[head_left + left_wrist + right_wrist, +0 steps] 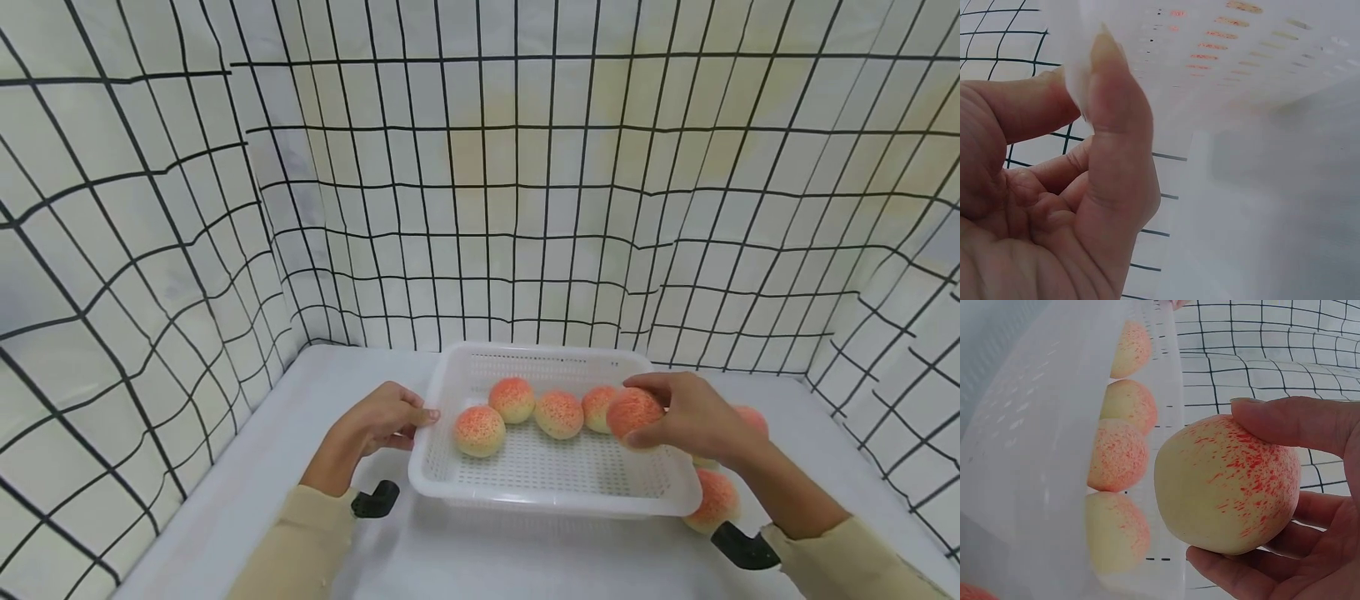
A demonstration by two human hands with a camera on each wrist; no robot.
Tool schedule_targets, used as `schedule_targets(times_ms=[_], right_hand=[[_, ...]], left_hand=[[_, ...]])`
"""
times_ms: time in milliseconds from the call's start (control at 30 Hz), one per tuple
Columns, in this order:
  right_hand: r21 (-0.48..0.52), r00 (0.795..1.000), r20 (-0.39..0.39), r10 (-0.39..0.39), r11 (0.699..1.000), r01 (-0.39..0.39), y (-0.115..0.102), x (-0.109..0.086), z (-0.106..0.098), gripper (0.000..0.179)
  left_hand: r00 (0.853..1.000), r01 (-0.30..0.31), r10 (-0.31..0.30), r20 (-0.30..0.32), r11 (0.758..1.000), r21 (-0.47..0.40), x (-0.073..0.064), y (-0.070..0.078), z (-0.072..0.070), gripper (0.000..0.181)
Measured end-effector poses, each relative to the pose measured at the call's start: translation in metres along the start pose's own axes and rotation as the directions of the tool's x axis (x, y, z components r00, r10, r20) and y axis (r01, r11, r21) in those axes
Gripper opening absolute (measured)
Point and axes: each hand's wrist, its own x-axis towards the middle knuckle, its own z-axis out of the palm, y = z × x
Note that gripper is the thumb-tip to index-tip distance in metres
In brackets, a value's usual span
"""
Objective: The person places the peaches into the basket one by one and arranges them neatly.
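Observation:
A white perforated plastic basket (555, 502) is tilted toward me above the table, with several peaches (480, 432) lying in a curved row inside it. My left hand (386, 417) pinches the basket's left rim between thumb and fingers; the left wrist view shows the thumb and fingers on either side of the rim (1079, 81). In my right hand (693, 417) is a pink and cream peach (1229, 484), gripped between thumb and fingers over the basket's right side. In the right wrist view, the peaches in the basket (1119, 455) show beyond its wall.
Right of the basket, more peaches (716, 500) lie on the white table (487, 558), partly hidden by the basket and my right arm. Black grid netting (525, 208) over white sheeting surrounds the table at the back and sides.

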Motion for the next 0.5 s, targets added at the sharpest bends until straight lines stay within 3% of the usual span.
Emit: schedule_targets(times_ms=[500], right_hand=[[0.055, 0.998, 0.050, -0.031, 0.998, 0.028, -0.015, 0.013, 0.012, 0.075]], left_hand=[[1.000, 0.012, -0.012, -0.019, 1.000, -0.023, 0.002, -0.001, 0.002, 0.018]])
